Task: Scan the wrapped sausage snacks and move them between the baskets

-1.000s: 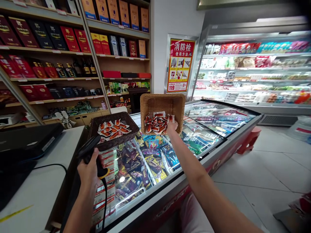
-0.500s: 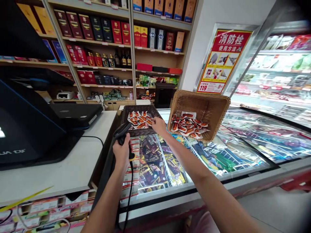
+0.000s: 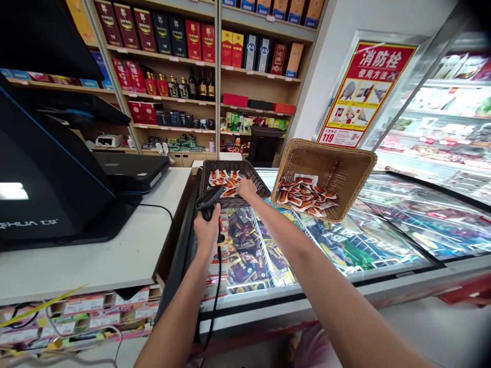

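My left hand (image 3: 207, 231) is wrapped round the handle of a black corded barcode scanner (image 3: 210, 198), whose head points toward the dark basket. Over the right part of that dark brown woven basket (image 3: 263, 188), my right hand (image 3: 246, 189) reaches in with its fingers curled. Whether it grips one of the packets is hidden. Several small wrapped sausages (image 3: 229, 192) in clear and white packets lie in the dark basket. To the right, a tilted light-brown wicker basket (image 3: 345, 179) holds a heap of similar packed sausages (image 3: 307, 197).
Both baskets rest on a glass-topped freezer (image 3: 345, 245) full of packaged goods. At left, a white counter (image 3: 126, 255) carries a black checkout terminal (image 3: 49, 174). The scanner's cord (image 3: 217, 301) hangs down the freezer's front. Shelves with boxed bottles (image 3: 164, 33) stand behind.
The view has shifted, so the scene sits slightly further right. My right hand has moved a little further into the dark basket, its fingers more curled. The scanner stays in my left hand.
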{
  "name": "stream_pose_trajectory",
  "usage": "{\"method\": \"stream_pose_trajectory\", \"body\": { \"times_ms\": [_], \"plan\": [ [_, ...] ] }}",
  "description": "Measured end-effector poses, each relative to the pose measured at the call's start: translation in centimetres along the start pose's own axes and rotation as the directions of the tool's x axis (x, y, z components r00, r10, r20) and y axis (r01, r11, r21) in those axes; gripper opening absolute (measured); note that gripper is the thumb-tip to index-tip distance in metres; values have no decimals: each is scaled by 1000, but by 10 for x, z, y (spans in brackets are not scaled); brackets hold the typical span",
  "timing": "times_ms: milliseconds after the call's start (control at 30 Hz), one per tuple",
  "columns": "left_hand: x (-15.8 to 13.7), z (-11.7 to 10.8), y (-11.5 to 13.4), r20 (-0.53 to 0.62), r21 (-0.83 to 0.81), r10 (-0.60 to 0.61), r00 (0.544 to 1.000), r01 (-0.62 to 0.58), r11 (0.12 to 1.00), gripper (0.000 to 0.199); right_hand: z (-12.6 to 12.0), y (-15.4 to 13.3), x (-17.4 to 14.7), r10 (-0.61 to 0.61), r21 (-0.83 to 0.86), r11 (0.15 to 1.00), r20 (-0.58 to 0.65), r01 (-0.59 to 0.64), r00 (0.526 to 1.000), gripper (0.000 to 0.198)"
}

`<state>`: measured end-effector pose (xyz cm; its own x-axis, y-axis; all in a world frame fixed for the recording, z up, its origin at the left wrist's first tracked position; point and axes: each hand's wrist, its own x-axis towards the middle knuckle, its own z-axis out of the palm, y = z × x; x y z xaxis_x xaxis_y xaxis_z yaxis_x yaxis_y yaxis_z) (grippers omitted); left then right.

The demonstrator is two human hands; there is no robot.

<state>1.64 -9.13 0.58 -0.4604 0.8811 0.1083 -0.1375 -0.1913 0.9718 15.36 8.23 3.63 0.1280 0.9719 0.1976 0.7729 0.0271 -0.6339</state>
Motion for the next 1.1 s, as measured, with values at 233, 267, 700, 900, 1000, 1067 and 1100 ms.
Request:
{"method": "stream_pose_trajectory", "body": {
  "times_ms": [233,267,700,900,1000,1067,1100],
  "plan": [
    [-4,5,1,65,7,-18,998,18,1000,46,-46,48,-68,-54,514,850,-137,118,989,33],
    [-5,6,1,90,2,-23,996,23,1000,47,-50,61,-82,-62,580,803,-144,135,988,37],
    [-24,19,-6,389,172,-138,911,76,982,57,-52,128,-137,237,719,687,-356,104,904,53],
    [-24,19,-8,417,206,-115,902,29,978,52,-60,123,-140,235,706,704,-338,80,911,45],
    [-25,18,-8,449,231,-107,887,0,973,51,-60,120,-143,232,694,717,-326,65,916,44],
    [-26,18,-7,462,239,-102,881,-13,971,51,-60,119,-144,231,685,726,-319,55,919,44],
    [-27,18,-6,465,239,-99,880,-17,971,52,-60,119,-144,228,682,729,-318,55,920,44]
  ]
}}
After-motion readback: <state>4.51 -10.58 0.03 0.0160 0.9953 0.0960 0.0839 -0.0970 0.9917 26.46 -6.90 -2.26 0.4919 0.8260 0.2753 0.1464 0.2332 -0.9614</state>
